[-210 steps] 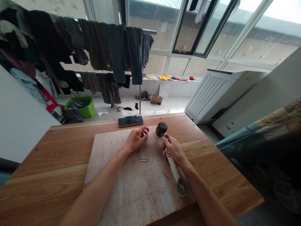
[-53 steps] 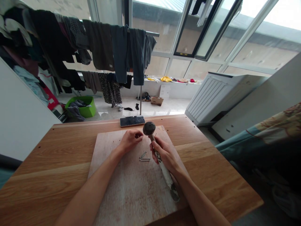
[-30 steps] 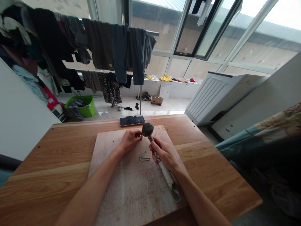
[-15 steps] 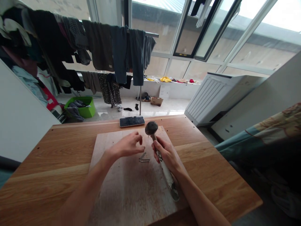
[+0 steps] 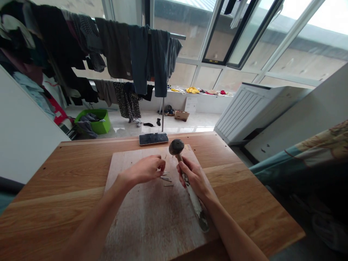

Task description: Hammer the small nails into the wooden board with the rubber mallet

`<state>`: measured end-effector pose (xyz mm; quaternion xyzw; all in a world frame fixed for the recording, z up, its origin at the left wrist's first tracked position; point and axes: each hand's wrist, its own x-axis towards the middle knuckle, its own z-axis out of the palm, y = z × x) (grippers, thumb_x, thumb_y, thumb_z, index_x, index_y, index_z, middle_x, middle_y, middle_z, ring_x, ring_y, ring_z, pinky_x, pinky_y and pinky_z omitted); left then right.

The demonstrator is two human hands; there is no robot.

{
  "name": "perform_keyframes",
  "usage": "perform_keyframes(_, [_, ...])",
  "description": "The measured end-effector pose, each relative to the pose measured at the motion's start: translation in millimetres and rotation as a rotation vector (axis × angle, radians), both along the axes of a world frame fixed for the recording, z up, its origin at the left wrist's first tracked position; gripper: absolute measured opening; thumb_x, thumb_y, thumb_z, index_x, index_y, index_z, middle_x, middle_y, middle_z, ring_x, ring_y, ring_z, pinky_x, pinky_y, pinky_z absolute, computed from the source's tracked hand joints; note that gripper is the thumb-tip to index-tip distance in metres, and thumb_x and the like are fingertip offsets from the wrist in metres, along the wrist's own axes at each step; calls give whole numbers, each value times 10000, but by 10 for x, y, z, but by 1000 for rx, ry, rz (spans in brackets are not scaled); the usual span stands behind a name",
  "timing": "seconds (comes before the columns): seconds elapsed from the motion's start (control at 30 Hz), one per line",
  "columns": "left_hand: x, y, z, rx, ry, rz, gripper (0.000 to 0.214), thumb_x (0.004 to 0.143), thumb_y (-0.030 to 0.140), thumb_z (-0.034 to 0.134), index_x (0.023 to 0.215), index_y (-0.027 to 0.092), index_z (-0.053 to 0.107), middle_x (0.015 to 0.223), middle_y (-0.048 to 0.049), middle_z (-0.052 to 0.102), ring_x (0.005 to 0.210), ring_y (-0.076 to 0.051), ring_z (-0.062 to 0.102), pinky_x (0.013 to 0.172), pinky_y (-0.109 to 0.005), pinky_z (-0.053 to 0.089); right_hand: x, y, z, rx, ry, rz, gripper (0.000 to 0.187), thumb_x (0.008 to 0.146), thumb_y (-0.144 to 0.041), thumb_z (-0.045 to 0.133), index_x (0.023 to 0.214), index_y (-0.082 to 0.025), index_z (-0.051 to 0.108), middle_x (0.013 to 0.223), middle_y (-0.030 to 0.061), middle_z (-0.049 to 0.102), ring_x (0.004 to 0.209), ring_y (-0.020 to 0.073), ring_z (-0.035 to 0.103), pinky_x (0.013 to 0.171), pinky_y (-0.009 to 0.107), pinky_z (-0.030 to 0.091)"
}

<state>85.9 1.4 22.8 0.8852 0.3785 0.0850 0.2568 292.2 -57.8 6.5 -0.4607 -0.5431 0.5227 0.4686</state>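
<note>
My right hand (image 5: 192,176) is wrapped round the pale, paint-flecked handle of a hammer (image 5: 187,181). Its dark round head (image 5: 176,146) is held up near the far edge of a worn plywood board (image 5: 152,214) that lies on the wooden table (image 5: 54,188). My left hand (image 5: 145,169) hovers just left of the hammer, fingertips pinched on one of a few loose nails (image 5: 166,179) lying on the board. A nail (image 5: 165,157) stands upright in the board near the hammer head.
A dark phone (image 5: 153,138) lies at the table's far edge. Beyond stand a rail of hanging clothes (image 5: 130,58), a green basket (image 5: 94,122) on the floor and a white ribbed cabinet (image 5: 250,105). A patterned cloth (image 5: 312,159) lies at the right.
My left hand has left the standing nail and dropped back to the loose nails, pinching one. The hammer head, which tapped down a second ago, is raised again.
</note>
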Motion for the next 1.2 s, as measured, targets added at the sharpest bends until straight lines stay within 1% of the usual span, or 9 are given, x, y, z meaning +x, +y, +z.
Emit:
perform_keyframes(0.13, [-77, 98, -40, 54, -117, 131, 136, 844, 170, 568, 797, 199, 692, 813, -28, 694, 731, -163, 621, 665, -273, 440, -8, 1, 10, 8, -36, 1, 322, 938, -499, 547, 842, -192, 528, 725, -48, 507, 361, 40, 449, 326, 187, 329])
perform_keyframes(0.23, [-84, 176, -125, 80, -311, 216, 121, 865, 217, 588, 816, 194, 696, 789, -20, 707, 716, -157, 626, 686, -276, 461, -6, 2, 2, 8, -45, 1, 324, 941, -500, 547, 842, -191, 533, 711, -47, 506, 365, 45, 452, 332, 189, 331])
perform_keyframes(0.3, [-89, 229, -197, 45, -463, 295, 121, 864, 281, 619, 834, 189, 692, 787, -20, 706, 723, -157, 633, 697, -277, 481, -1, 2, -10, 10, -42, 0, 328, 945, -501, 541, 840, -191, 538, 699, -47, 504, 367, 47, 451, 335, 189, 330])
perform_keyframes(0.37, [-107, 272, -262, -64, -602, 366, 168, 844, 351, 660, 848, 184, 679, 779, -21, 703, 736, -163, 647, 704, -281, 501, 4, 0, -20, 12, -40, 3, 330, 949, -498, 536, 829, -190, 537, 685, -47, 502, 367, 47, 448, 340, 188, 329])
perform_keyframes(0.5, [-152, 308, -323, -304, -795, 408, 269, 788, 424, 733, 881, 180, 670, 806, -28, 710, 769, -168, 661, 701, -275, 502, 3, -8, -6, 13, -38, 8, 320, 949, -495, 538, 837, -195, 538, 676, -49, 500, 373, 54, 450, 346, 192, 333])
perform_keyframes(0.6, [-179, 303, -316, -372, -915, 471, 294, 759, 427, 763, 882, 170, 691, 838, -39, 698, 765, -152, 633, 673, -254, 477, -5, -12, 20, 7, -53, 4, 326, 943, -503, 541, 830, -198, 534, 671, -51, 497, 373, 56, 449, 344, 194, 336])
perform_keyframes(0.77, [-230, 299, -309, -595, -1162, 522, 310, 689, 379, 831, 868, 169, 691, 825, -10, 658, 704, -96, 571, 682, -225, 476, -12, -11, 22, -9, -57, 0, 319, 929, -510, 556, 878, -194, 556, 702, -48, 505, 371, 53, 452, 335, 191, 340])
perform_keyframes(0.93, [-237, 304, -331, -632, -1177, 509, 302, 669, 332, 847, 882, 172, 705, 853, -10, 667, 722, -90, 565, 699, -219, 479, -10, -12, 20, -4, -69, 4, 324, 935, -510, 543, 902, -189, 571, 712, -46, 509, 373, 51, 463, 335, 187, 342])
perform_keyframes(1.2, [-197, 272, -306, -592, -1092, 492, 325, 675, 371, 835, 885, 162, 703, 863, -38, 684, 729, -114, 592, 669, -229, 475, -18, -17, 56, -1, -84, 3, 313, 931, -500, 548, 867, -194, 553, 701, -51, 505, 371, 51, 457, 339, 190, 341])
